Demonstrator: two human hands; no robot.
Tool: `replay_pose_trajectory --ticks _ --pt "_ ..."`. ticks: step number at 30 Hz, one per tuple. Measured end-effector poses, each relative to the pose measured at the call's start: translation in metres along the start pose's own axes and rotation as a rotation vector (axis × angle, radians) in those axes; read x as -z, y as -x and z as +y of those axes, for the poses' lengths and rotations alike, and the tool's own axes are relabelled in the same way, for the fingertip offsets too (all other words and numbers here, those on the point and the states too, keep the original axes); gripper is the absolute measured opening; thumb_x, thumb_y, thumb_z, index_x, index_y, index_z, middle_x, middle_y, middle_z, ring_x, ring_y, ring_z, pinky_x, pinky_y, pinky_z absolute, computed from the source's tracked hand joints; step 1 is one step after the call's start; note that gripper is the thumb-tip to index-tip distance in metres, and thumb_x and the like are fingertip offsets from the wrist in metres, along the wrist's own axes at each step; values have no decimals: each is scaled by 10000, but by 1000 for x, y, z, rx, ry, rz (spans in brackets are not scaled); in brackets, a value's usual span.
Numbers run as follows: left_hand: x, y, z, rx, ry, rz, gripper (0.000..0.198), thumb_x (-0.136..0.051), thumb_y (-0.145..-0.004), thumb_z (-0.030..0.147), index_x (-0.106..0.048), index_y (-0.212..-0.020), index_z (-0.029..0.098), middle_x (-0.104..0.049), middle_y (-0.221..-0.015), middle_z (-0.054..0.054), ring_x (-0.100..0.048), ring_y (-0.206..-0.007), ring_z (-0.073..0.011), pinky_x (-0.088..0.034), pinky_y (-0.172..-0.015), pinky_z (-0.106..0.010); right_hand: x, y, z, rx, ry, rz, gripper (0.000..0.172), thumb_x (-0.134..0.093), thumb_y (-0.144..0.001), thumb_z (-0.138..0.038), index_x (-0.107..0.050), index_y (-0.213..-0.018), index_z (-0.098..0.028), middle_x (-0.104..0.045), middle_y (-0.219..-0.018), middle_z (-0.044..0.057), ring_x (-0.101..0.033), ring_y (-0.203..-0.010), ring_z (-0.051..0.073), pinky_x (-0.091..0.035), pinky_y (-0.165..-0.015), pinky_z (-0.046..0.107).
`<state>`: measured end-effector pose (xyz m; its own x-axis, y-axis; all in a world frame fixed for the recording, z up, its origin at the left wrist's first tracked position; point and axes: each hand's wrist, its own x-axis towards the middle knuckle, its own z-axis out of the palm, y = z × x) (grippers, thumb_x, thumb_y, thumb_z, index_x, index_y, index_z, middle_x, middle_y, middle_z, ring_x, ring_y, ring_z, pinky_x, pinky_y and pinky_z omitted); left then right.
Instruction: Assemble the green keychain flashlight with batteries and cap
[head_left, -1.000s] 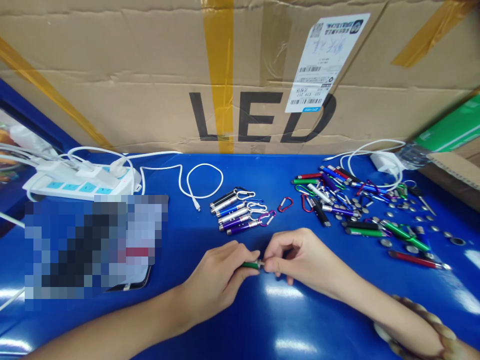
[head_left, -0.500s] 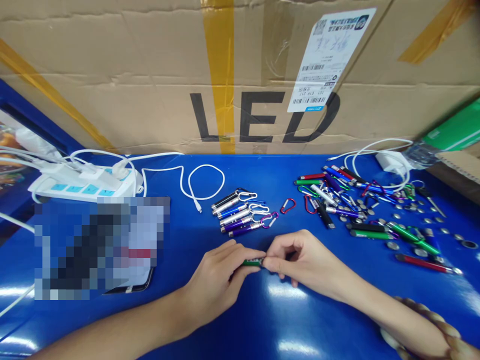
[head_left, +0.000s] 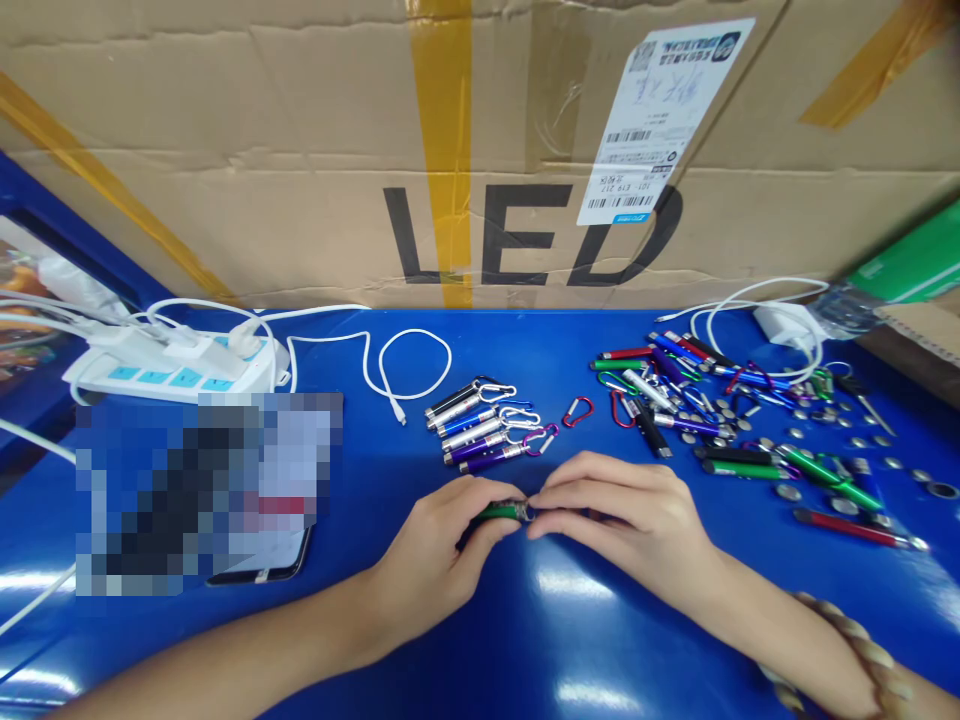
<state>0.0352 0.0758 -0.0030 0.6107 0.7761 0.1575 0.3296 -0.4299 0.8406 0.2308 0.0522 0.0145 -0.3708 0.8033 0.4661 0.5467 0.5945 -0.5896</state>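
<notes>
Your left hand [head_left: 446,535] pinches the green penlight [head_left: 497,511] over the desk [head_left: 480,630], well in from its back edge; your right hand [head_left: 637,505] meets the metal end, though I can't tell whether it grips. A slack left pinch could let the tube twist or drop. It looks slim, silvery-tipped, mostly finger-covered. Small silvery discs [head_left: 787,492] lie toward your desk's right edge.
</notes>
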Motion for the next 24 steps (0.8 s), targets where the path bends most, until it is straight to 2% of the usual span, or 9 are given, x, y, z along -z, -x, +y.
replay_pose_trajectory --ticks 4,8,11,15,20,24 --pt "2 0 2 30 22 -112 143 -458 -876 191 -580 -949 206 -642 -826 36 -588 -720 -51 -463 -714 -123 0 0 0 -26 -41 -36 124 -611 -797 -257 -698 -731 -196 -657 -736 -1 -601 -620 78 -463 -568 171" --pt "4 1 2 34 20 -155 149 -453 -878 211 -547 -993 203 -634 -864 18 -593 -747 -66 -478 -731 -144 -2 0 2 -176 -145 -66 134 -640 -766 -300 -697 -692 -202 -636 -687 -4 -566 -576 74 -422 -522 178" --pt "3 3 -1 30 17 -141 113 -447 -878 206 -536 -946 193 -626 -864 5 -597 -755 -74 -485 -718 -155 -4 0 5 -277 -196 -98 122 -672 -730 -317 -700 -669 -216 -630 -667 -8 -552 -565 76 -391 -492 180" --pt "1 4 -3 -14 46 -107 87 -458 -872 173 -535 -832 181 -627 -843 12 -600 -767 -60 -477 -699 -130 -4 -1 4 -338 -230 -98 111 -706 -687 -311 -698 -640 -211 -626 -637 -11 -546 -553 77 -377 -469 175" --pt "-2 3 -3 -104 85 5 67 -488 -862 160 -542 -826 175 -630 -794 19 -609 -752 -47 -472 -662 -100 -3 -3 -1 -355 -247 -77 113 -697 -699 -312 -703 -660 -206 -632 -637 0 -555 -562 86 -378 -458 184" --pt "-1 3 -2 -125 84 30 68 -515 -849 148 -567 -872 184 -645 -817 23 -613 -747 -41 -476 -653 -87 -1 -6 -2 -378 -280 -79 131 -713 -677 -315 -696 -642 -190 -628 -621 -2 -550 -550 77 -374 -453 180"
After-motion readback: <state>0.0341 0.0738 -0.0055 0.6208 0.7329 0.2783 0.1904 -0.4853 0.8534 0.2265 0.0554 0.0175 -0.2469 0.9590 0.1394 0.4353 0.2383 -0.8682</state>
